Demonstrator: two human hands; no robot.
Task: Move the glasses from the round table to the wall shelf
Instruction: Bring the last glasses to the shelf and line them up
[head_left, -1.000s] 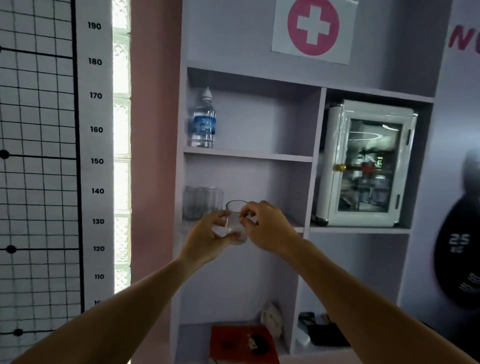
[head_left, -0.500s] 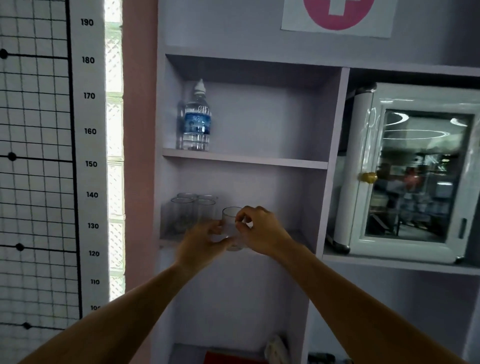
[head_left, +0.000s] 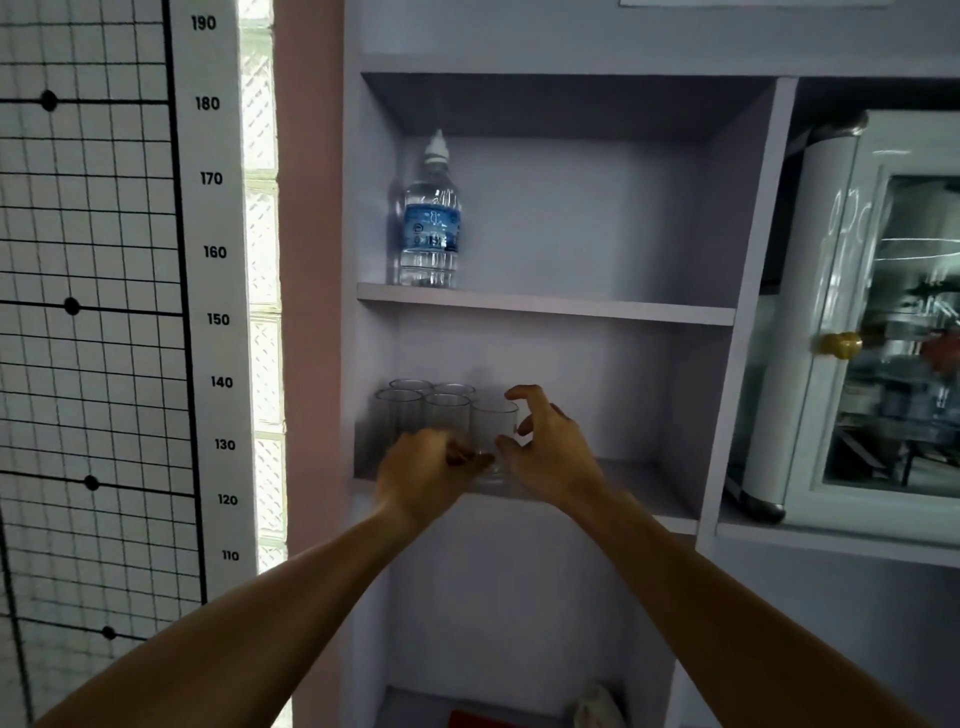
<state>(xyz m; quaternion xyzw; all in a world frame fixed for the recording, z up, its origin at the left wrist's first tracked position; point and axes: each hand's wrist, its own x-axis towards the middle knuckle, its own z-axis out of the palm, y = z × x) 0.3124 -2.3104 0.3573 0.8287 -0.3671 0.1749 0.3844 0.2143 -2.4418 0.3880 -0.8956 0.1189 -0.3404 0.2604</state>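
Note:
A clear glass (head_left: 493, 434) stands on the middle board of the wall shelf (head_left: 639, 480), just right of a group of several clear glasses (head_left: 423, 408) at the board's left end. My left hand (head_left: 423, 470) is in front of that group, and its fingertips pinch the base of the right-hand glass. My right hand (head_left: 553, 452) is at the glass's right side with its fingers spread: the thumb is close to the wall of the glass and the index finger is lifted off the rim. The round table is out of view.
A water bottle (head_left: 428, 223) stands on the board above, at its left. A white glass-door cabinet (head_left: 883, 322) fills the compartment on the right. A height chart (head_left: 213, 249) hangs on the wall to the left. The shelf's right half (head_left: 649, 415) holds nothing.
I have come closer to the shelf. The glass moved from in front of the shelf onto the middle board next to the others, and my right hand's fingers have opened off it.

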